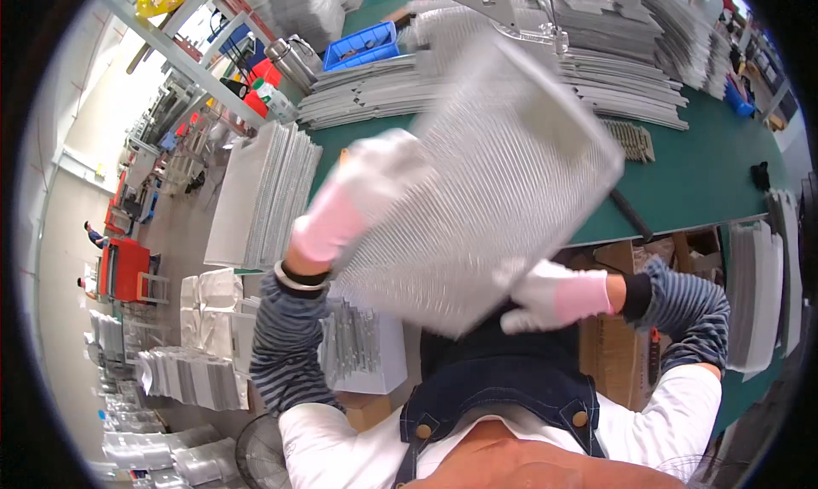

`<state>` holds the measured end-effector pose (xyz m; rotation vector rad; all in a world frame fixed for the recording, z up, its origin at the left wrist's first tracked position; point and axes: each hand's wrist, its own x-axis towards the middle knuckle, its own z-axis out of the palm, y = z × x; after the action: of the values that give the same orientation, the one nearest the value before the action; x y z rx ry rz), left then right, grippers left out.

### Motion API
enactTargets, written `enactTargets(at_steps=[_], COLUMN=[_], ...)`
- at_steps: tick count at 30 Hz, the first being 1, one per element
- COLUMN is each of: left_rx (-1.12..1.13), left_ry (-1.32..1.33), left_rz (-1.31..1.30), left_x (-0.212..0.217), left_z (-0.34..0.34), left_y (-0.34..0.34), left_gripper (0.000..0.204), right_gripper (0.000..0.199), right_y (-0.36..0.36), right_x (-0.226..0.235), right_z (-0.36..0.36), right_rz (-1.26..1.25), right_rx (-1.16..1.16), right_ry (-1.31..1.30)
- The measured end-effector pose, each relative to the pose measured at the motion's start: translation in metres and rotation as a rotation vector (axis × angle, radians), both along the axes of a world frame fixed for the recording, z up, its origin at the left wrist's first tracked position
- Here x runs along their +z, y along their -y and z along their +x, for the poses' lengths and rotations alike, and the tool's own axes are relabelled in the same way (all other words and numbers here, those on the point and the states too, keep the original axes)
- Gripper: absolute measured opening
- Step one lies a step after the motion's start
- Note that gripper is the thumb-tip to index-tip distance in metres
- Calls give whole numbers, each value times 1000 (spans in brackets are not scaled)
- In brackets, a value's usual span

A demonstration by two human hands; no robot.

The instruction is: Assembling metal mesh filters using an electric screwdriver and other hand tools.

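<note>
A flat silver-grey panel with fine ribs and a pale rim (477,191) is tilted in front of me above the green table, blurred by motion. My left hand (379,174), in a white glove with a pink cuff, is closed at its left edge, the fingers smeared. At the lower right edge my right hand (550,297), gloved the same way, has its fingertips against the panel; its thumb stands lower, apart from the other fingers. The far side of the panel is hidden.
Stacks of similar panels (630,84) lie across the back of the green table (682,186); another stack (264,195) stands at left. A blue bin (362,46), steel flask (292,63) and white bottle (273,100) sit at back left. A dark-handled tool (630,214) lies near the front edge.
</note>
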<state>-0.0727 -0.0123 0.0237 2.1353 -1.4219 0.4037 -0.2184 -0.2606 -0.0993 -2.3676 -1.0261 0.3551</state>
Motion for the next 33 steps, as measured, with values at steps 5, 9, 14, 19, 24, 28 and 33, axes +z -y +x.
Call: enactTargets(at_steps=[5, 9, 14, 19, 24, 28, 33], left_rx=[-208, -566, -188, -74, -104, -57, 73], left_ry=[-830, -731, -706, -728, -877, -869, -725], left_rz=[510, 149, 927, 875, 798, 582, 630], left_x=[-108, -122, -53, -39, -49, -62, -78], left_z=[-31, -40, -22, -41, -38, -46, -54], left_y=[50, 91, 3, -30, -28, -51, -53], left_gripper=[32, 32, 27, 23, 24, 18, 18], right_gripper=[42, 36, 33, 26, 27, 24, 25], right_y=[14, 15, 60, 36, -53, -62, -90], right_x=[56, 61, 17, 12, 33, 20, 15], right_z=[-17, 15, 5, 35, 56, 59, 85], right_rz=[163, -24, -4, -54, -143, -121, -39], right_rx=[138, -342, -343, -192, -41, -77, 73], right_ry=[-424, 200, 69, -23, -185, -200, -386])
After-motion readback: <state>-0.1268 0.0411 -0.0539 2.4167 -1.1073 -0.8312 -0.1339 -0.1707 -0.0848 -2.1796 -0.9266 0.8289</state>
